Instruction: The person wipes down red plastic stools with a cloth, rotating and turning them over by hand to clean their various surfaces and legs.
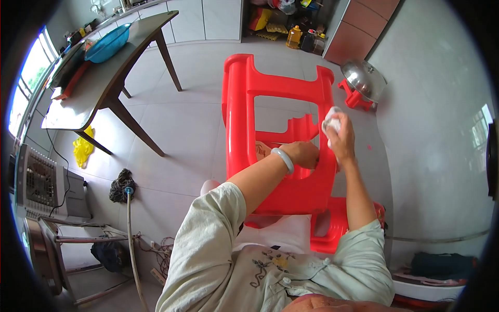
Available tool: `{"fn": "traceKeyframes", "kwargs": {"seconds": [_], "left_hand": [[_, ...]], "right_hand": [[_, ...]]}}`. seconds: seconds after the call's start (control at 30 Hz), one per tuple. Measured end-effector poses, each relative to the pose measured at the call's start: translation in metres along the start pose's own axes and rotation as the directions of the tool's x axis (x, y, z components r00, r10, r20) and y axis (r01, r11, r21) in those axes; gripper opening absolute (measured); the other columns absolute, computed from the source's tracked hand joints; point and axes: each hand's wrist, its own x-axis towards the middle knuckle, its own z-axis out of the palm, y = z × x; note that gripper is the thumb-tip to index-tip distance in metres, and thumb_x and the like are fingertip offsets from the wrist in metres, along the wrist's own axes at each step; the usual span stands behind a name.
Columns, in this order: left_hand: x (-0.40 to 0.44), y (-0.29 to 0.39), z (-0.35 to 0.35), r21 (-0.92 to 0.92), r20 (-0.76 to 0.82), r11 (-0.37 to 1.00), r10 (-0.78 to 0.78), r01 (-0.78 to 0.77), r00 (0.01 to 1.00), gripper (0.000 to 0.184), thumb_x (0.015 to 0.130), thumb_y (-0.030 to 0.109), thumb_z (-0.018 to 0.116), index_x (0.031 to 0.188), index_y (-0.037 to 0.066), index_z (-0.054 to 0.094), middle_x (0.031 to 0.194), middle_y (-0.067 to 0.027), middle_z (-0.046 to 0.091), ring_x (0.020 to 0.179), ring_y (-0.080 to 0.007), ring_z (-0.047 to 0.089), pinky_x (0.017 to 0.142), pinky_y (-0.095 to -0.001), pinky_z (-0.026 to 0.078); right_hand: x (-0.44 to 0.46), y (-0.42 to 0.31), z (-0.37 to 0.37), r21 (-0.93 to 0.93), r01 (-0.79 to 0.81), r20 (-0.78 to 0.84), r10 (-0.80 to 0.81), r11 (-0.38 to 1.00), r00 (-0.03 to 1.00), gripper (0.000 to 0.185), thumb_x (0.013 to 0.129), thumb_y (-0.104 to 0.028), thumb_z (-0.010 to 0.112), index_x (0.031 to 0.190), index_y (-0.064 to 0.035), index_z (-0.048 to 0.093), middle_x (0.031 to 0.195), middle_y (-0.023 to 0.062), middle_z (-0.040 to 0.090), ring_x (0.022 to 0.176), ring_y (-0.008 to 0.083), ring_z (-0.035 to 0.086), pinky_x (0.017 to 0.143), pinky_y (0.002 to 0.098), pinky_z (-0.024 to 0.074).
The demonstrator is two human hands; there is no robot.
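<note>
A red plastic stool lies tipped over in front of me, its legs and crossbars pointing away. My left hand, with a pale bangle at the wrist, reaches through the frame and is closed round the stool's right side; its fingertips are partly hidden. On the outer side of that same part, my right hand is closed on a crumpled white cloth and presses it against the red plastic.
A table with a blue basin stands at the left. A mop leans nearby, beside an air cooler. At the right, a metal dome lid rests on a small red stool. More red plastic sits close to my lap.
</note>
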Motion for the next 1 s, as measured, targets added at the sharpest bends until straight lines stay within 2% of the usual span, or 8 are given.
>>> {"fn": "traceKeyframes", "kwargs": {"seconds": [0.1, 0.3, 0.37, 0.4, 0.57, 0.67, 0.73, 1.0], "left_hand": [[-0.008, 0.009, -0.007, -0.01, 0.021, 1.0, -0.028, 0.028, 0.999, 0.028, 0.079, 0.019, 0.058, 0.099, 0.003, 0.068, 0.093, -0.0203, 0.067, 0.091, -0.0355, 0.065, 0.082, -0.0442, 0.051], [-0.006, 0.008, -0.003, -0.018, 0.032, 1.0, 0.014, -0.013, 0.999, 0.024, 0.078, 0.014, 0.057, 0.091, -0.004, 0.067, 0.089, -0.0221, 0.067, 0.086, -0.0358, 0.066, 0.077, -0.0444, 0.052], [-0.008, 0.008, -0.005, 0.009, 0.056, 1.0, -0.006, 0.005, 0.998, 0.023, 0.077, 0.014, 0.057, 0.089, -0.004, 0.067, 0.087, -0.0221, 0.067, 0.085, -0.0358, 0.066, 0.076, -0.0442, 0.052], [-0.008, 0.009, -0.007, 0.011, 0.049, 0.999, -0.031, 0.03, 0.998, 0.023, 0.077, 0.014, 0.057, 0.087, -0.003, 0.068, 0.086, -0.0221, 0.067, 0.084, -0.0356, 0.066, 0.076, -0.0442, 0.052], [0.001, -0.001, 0.002, 0.023, 0.036, 1.0, 0.004, -0.005, 0.999, 0.024, 0.078, 0.015, 0.056, 0.088, -0.004, 0.068, 0.087, -0.022, 0.067, 0.085, -0.0354, 0.066, 0.077, -0.0441, 0.052], [0.004, -0.007, 0.01, -0.042, -0.061, 0.996, 0.081, -0.083, 0.995, 0.026, 0.079, 0.018, 0.055, 0.092, -0.001, 0.068, 0.094, -0.0205, 0.067, 0.091, -0.0345, 0.065, 0.082, -0.0436, 0.051], [0.003, -0.001, 0.002, 0.043, -0.005, 0.998, 0.036, -0.036, 0.999, 0.028, 0.081, 0.022, 0.056, 0.097, 0.004, 0.069, 0.101, -0.0175, 0.067, 0.097, -0.0333, 0.063, 0.086, -0.0426, 0.05], [0.012, -0.009, 0.005, -0.034, -0.01, 0.999, -0.024, 0.024, 1.0, 0.033, 0.079, 0.031, 0.062, 0.103, 0.008, 0.069, 0.104, -0.0137, 0.068, 0.097, -0.0324, 0.064, 0.085, -0.0408, 0.051]], "right_hand": [[0.049, 0.025, 0.021, 0.122, -0.054, -0.041, 0.059, 0.991, 0.997, 0.037, 0.078, -0.016, 0.056, 0.114, -0.0083, 0.049, 0.104, 0.0198, 0.058, 0.097, 0.0366, 0.055, 0.086, 0.0454, 0.0433], [0.14, 0.053, 0.046, -0.063, -0.029, 0.017, 0.03, 0.998, 0.999, 0.032, 0.08, -0.019, 0.054, 0.11, -0.0088, 0.056, 0.105, 0.0218, 0.059, 0.095, 0.0371, 0.059, 0.082, 0.0466, 0.0463], [0.15, 0.037, 0.047, -0.003, -0.23, 0.078, 0.229, 0.973, 0.97, 0.027, 0.08, -0.02, 0.054, 0.104, -0.0086, 0.06, 0.104, 0.0185, 0.063, 0.098, 0.0352, 0.059, 0.084, 0.0457, 0.0462], [0.15, 0.037, 0.05, 0.0, -0.229, 0.079, 0.228, 0.973, 0.97, 0.027, 0.08, -0.02, 0.054, 0.104, -0.0086, 0.06, 0.104, 0.0185, 0.063, 0.098, 0.0352, 0.059, 0.084, 0.0457, 0.0462], [0.138, 0.057, 0.056, -0.21, 0.173, -0.047, -0.187, 0.962, 0.981, 0.021, 0.084, -0.017, 0.055, 0.102, -0.009, 0.062, 0.108, 0.0115, 0.064, 0.103, 0.0333, 0.058, 0.091, 0.0433, 0.0435], [0.119, 0.059, 0.046, -0.117, 0.268, -0.039, -0.274, 0.956, 0.961, 0.023, 0.085, -0.017, 0.055, 0.105, -0.0081, 0.06, 0.11, 0.0122, 0.063, 0.107, 0.0326, 0.056, 0.093, 0.043, 0.042], [0.096, 0.049, 0.037, -0.142, 0.209, 0.001, -0.211, 0.968, 0.978, 0.025, 0.085, -0.018, 0.055, 0.107, -0.0072, 0.059, 0.111, 0.0132, 0.063, 0.11, 0.0326, 0.054, 0.094, 0.0434, 0.0411], [-0.008, -0.016, -0.001, -0.334, 0.36, 0.128, -0.337, 0.871, 0.933, 0.024, 0.081, -0.013, 0.057, 0.103, -0.0067, 0.059, 0.107, 0.01, 0.061, 0.1, 0.0308, 0.053, 0.083, 0.0447, 0.0392]]}}
